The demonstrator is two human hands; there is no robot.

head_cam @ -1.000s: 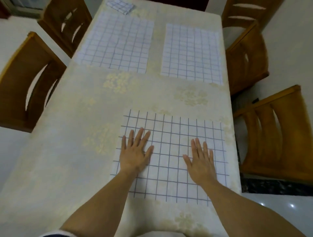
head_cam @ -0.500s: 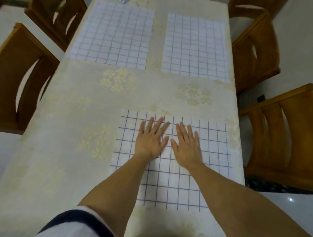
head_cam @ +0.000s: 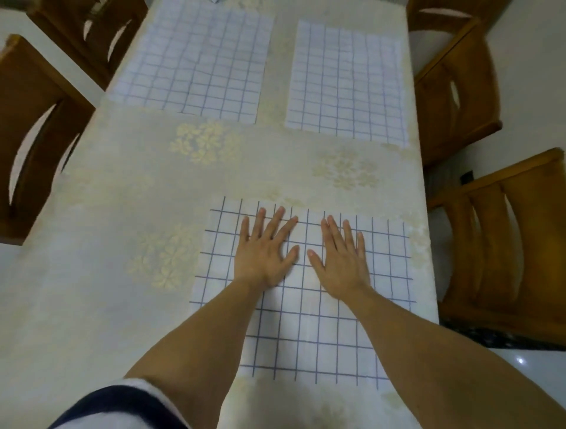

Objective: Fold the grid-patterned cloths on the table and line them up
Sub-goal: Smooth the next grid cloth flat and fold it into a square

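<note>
A white cloth with a dark grid (head_cam: 309,336) lies flat on the near right part of the table. My left hand (head_cam: 265,248) and my right hand (head_cam: 341,260) rest palm down on its far half, side by side, fingers spread, holding nothing. Two more grid cloths lie spread flat farther away: one at the far left (head_cam: 196,61), one at the far right (head_cam: 346,84). The corner of a folded cloth (head_cam: 215,1) barely shows at the top edge.
The table (head_cam: 122,245) wears a pale cloth with yellow flower prints. Wooden chairs stand along both sides: two on the left (head_cam: 27,137), several on the right (head_cam: 505,245). The table's right edge runs close to the near cloth.
My hands slid from the cloth's outer parts toward its middle and farther up it, then spread slightly apart. The view tilted down, so the folded cloth at the far end is almost out of frame.
</note>
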